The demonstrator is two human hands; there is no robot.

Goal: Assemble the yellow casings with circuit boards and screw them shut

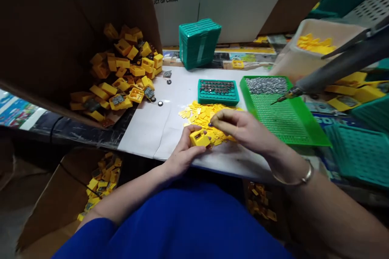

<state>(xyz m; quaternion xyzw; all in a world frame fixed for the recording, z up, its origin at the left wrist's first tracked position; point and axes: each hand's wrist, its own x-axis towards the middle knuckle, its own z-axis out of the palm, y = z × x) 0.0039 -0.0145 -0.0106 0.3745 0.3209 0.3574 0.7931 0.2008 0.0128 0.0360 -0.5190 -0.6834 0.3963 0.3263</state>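
My left hand [184, 149] is closed around a small yellow plastic housing [200, 138], with a rectangular opening facing up. Just to its right, my right hand [234, 126] has thumb and fingers pinched together; whatever sits between the fingertips is too small to make out. Both hands are over a heap of flat yellow plastic pieces [200, 114] on the white work surface. Behind the heap lies a teal tray [219, 99] with rows of small round dark metal parts. A green tray [304, 123] full of small holes, with silvery screws [266, 85] at its far end, stands to the right.
An electric screwdriver [322, 71] reaches in over the green tray. On the left, a cardboard box [45, 40] lies with yellow housings [124, 64] spilling out. Stacked teal trays [199, 44] stand behind; a whitish bin [291, 56] sits back right. An open carton [51, 202] is below left.
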